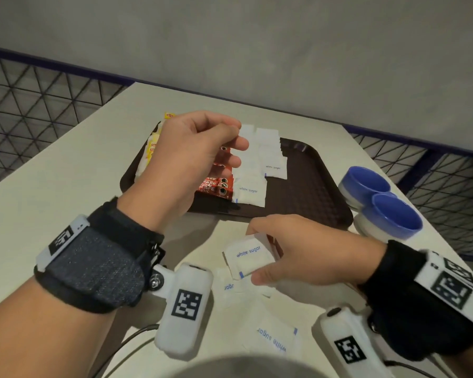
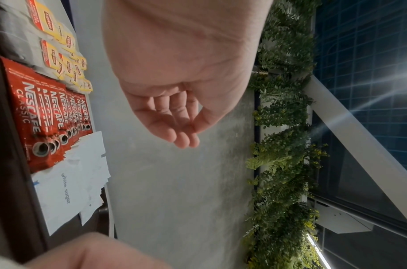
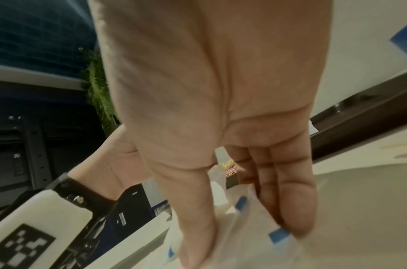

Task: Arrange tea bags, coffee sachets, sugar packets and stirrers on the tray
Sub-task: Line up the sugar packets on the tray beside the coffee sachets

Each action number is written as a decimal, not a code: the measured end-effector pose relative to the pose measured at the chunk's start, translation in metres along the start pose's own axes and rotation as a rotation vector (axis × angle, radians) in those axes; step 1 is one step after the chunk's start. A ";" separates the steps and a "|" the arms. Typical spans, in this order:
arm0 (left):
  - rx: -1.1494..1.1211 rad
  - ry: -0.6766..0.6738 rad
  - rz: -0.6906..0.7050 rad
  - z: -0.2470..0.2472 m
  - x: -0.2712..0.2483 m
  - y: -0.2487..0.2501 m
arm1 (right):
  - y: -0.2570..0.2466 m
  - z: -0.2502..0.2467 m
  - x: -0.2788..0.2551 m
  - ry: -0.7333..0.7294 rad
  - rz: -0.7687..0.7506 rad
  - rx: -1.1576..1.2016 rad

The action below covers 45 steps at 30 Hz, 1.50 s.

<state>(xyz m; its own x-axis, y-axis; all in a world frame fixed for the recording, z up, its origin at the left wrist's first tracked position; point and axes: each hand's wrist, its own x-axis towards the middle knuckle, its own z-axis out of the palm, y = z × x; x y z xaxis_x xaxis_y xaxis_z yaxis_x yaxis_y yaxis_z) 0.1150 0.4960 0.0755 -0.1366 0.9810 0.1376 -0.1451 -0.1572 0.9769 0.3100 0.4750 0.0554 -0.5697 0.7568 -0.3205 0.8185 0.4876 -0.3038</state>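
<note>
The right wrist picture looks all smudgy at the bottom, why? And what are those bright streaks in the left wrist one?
Right wrist view: the sugar packets in the right hand are motion-blurred. Left wrist view: glare rays streak from the right edge; coffee sachets stay sharp.

Pale table (image 1: 66, 170) set against plain grey wall (image 1: 257, 36). Dark blue rail (image 1: 52, 64) runs along wall base, black diamond-mesh panel (image 1: 25, 96) below it on both sides. Left wrist view: green foliage strip (image 2: 283, 145), blue tiled wall (image 2: 363, 45), white slanted beam (image 2: 358, 145), bright light streaks.
</note>
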 end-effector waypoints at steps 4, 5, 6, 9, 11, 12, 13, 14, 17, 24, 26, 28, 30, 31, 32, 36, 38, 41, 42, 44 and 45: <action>0.015 -0.013 -0.012 0.001 0.000 -0.001 | 0.007 -0.002 0.002 0.096 0.017 0.149; 0.019 -0.016 -0.016 0.001 0.000 -0.001 | 0.009 -0.002 0.002 0.101 0.021 0.198; 0.024 -0.019 -0.019 0.001 0.000 -0.001 | 0.011 -0.002 0.003 0.105 0.023 0.244; 0.034 -0.023 -0.022 0.001 0.000 -0.001 | 0.013 -0.002 0.000 0.153 0.032 0.261; 0.034 -0.026 -0.026 0.001 0.000 -0.001 | 0.013 -0.004 -0.003 0.189 0.039 0.229; 0.038 -0.031 -0.029 0.001 -0.001 -0.001 | 0.013 -0.008 -0.005 0.187 0.040 0.246; 0.046 -0.037 -0.035 0.001 -0.001 -0.001 | 0.012 -0.011 -0.007 0.178 0.034 0.311; 0.055 -0.043 -0.043 0.001 -0.001 0.000 | 0.011 -0.015 -0.008 0.173 0.010 0.429; 0.055 -0.086 -0.088 0.004 -0.002 0.000 | 0.011 -0.027 -0.007 0.241 -0.092 0.863; 0.186 -0.286 -0.102 0.017 -0.012 -0.014 | 0.006 -0.022 0.026 0.530 -0.115 1.414; 0.181 -0.270 -0.104 0.017 -0.011 -0.019 | 0.010 -0.017 0.029 0.558 -0.108 1.420; 0.150 -0.260 -0.127 0.019 -0.011 -0.021 | 0.015 -0.015 0.028 0.591 -0.102 1.423; 0.090 -0.229 -0.135 0.020 -0.012 -0.019 | 0.018 -0.016 0.025 0.627 -0.084 1.450; 0.050 -0.208 -0.136 0.021 -0.012 -0.017 | 0.019 -0.016 0.024 0.647 -0.065 1.469; 0.018 -0.187 -0.136 0.022 -0.012 -0.016 | 0.021 -0.017 0.022 0.654 -0.050 1.489; -0.086 -0.123 -0.177 0.020 -0.008 -0.014 | 0.023 -0.015 0.022 0.646 -0.051 1.563; -0.113 -0.108 -0.194 0.020 -0.006 -0.016 | 0.021 -0.013 0.021 0.604 -0.091 1.614; -0.079 -0.119 -0.183 0.020 -0.005 -0.021 | 0.014 -0.013 0.018 0.495 -0.189 1.682; -0.066 -0.125 -0.179 0.020 -0.005 -0.022 | 0.013 -0.013 0.016 0.475 -0.203 1.676; -0.045 -0.146 -0.179 0.020 -0.005 -0.023 | 0.009 -0.013 0.014 0.481 -0.180 1.641; -0.034 -0.157 -0.182 0.020 -0.005 -0.022 | 0.009 -0.013 0.014 0.503 -0.164 1.618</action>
<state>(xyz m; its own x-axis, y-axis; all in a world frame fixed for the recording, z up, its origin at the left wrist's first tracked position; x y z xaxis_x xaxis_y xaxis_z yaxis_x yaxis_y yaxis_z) 0.1390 0.4966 0.0564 0.0489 0.9987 -0.0142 -0.1867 0.0231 0.9822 0.3104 0.4954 0.0596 -0.2964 0.9550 0.0023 -0.3289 -0.0998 -0.9391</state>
